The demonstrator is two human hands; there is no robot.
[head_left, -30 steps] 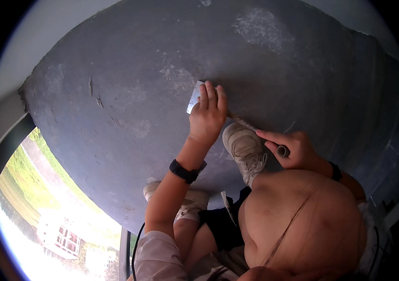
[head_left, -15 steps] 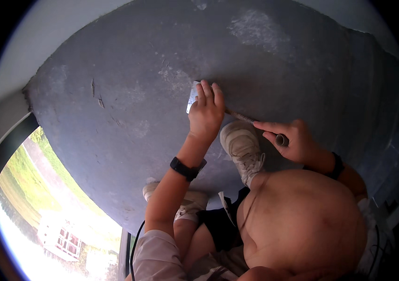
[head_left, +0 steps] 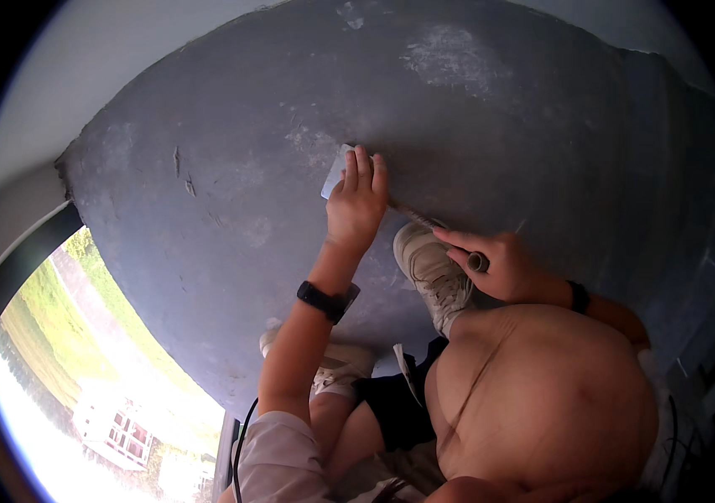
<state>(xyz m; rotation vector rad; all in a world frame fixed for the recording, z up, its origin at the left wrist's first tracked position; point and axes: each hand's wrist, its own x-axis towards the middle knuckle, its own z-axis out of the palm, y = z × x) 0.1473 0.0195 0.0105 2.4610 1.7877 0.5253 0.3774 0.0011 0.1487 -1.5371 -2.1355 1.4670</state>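
A scraper with a flat, pale blade (head_left: 335, 173) and a thin shaft (head_left: 413, 214) lies low against the grey floor. My left hand (head_left: 357, 201) is closed over the blade end, its fingers pressed together on top and covering part of the blade. My right hand (head_left: 500, 264) grips the handle, whose round, hollow-looking end (head_left: 477, 261) sticks out beside the thumb. The forefinger points along the shaft. How the shaft joins the blade is hidden under my left hand.
The bare grey floor (head_left: 231, 193) has whitish patches (head_left: 454, 59) and small flakes (head_left: 189, 187). My right shoe (head_left: 433, 264) stands just under the shaft, my left shoe (head_left: 345, 359) nearer me. A window (head_left: 80, 335) is at left; pale walls (head_left: 97, 67) border the floor.
Both hands and the scraper have shifted a little to the left, the blade tilting slightly. My right hand has moved further left than my left hand. Both grips stay the same.
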